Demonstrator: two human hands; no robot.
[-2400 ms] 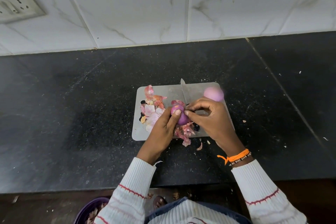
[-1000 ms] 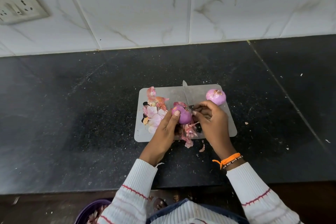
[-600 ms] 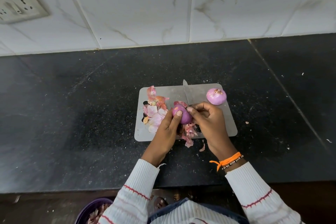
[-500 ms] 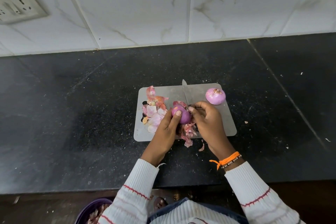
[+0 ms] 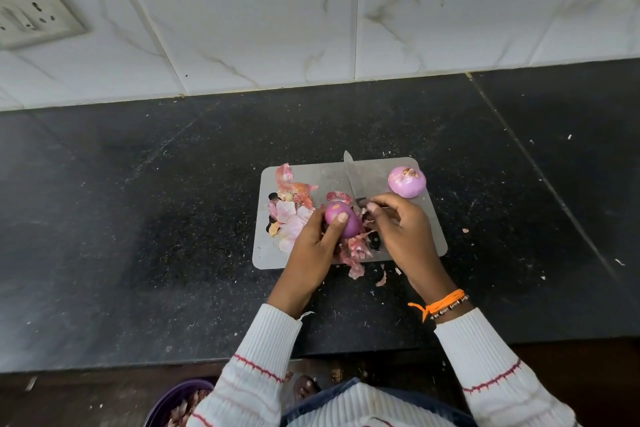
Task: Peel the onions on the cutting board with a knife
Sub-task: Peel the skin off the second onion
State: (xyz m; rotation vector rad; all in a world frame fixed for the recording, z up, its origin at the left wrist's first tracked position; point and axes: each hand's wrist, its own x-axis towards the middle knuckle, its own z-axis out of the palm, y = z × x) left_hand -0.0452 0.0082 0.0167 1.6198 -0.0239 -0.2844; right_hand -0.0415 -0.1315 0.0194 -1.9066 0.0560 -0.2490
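Right hand (image 5: 403,236) drawn slightly back from purple onion (image 5: 343,220) since half second ago, gap now between fingertips and bulb. Left hand (image 5: 317,246) grips onion above near-centre of cutting board (image 5: 377,172), thumb on top. Right hand curled round knife (image 5: 350,177), blade pointing far. Second onion (image 5: 406,181) on board's far right corner. Peels (image 5: 291,215) heaped left. Black worktop (image 5: 138,218) beneath.

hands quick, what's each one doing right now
Left hand: gripping the onion over the board.
Right hand: gripping the knife, blade pointing away.
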